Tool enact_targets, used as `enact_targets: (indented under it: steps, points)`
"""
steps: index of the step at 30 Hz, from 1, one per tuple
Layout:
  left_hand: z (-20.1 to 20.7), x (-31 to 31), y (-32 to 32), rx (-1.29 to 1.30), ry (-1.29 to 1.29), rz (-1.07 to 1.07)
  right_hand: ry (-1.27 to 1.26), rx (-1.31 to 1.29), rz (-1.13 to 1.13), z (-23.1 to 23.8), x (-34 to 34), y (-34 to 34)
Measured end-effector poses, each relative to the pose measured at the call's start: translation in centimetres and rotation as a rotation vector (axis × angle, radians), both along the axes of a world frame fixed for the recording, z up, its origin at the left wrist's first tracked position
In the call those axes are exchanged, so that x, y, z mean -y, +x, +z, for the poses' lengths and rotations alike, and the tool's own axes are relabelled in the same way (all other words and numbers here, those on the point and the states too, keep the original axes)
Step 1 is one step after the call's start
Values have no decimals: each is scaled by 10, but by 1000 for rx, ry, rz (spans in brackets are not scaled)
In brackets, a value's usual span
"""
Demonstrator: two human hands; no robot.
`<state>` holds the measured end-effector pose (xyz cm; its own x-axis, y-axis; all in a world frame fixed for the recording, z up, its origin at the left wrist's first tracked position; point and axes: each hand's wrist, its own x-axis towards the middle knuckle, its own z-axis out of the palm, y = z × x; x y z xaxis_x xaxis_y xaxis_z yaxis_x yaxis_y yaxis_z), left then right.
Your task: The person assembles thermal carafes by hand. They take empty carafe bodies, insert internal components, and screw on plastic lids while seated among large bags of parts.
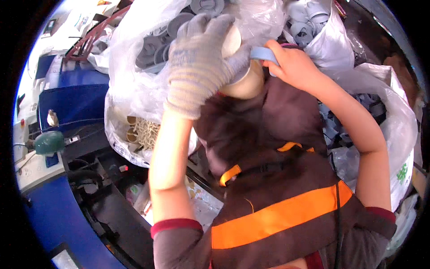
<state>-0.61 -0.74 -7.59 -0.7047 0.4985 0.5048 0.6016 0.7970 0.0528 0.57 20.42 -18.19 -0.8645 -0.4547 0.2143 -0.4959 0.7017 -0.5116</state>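
Note:
My left hand (197,62), in a grey knitted work glove, is wrapped round a rounded beige plastic pipe fitting (251,85) above my lap. Part of the fitting is covered by the glove. Bare, my right hand (291,65) pinches a light blue, flat, strip-like piece (263,54) between thumb and fingers. Its left end meets the gloved thumb close to the fitting's edge; whether it touches the fitting, I cannot tell. The exact kind of this blue piece is not clear.
Clear plastic bags of grey fittings (208,5) lie beyond my hands. A white sack of grey fittings (309,22) stands far right, another bag of grey-blue pieces (336,121) at right. Beige shavings (147,133) fill a bag at left, beside a blue machine (71,98).

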Motion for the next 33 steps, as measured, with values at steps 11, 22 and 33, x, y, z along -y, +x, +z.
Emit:
enact_targets:
  steps: [11, 22, 33]
  points:
    - [63, 17, 18, -26, 381, -109, -30, -42, -76, -3, -7, -4]
    - [-2, 7, 0, 21, 105, 14, -125, 118, -63, 15, 0, -1]
    - [8, 68, 88, 372, 657, 135, -174, 295, -147, 122, 36, -22]
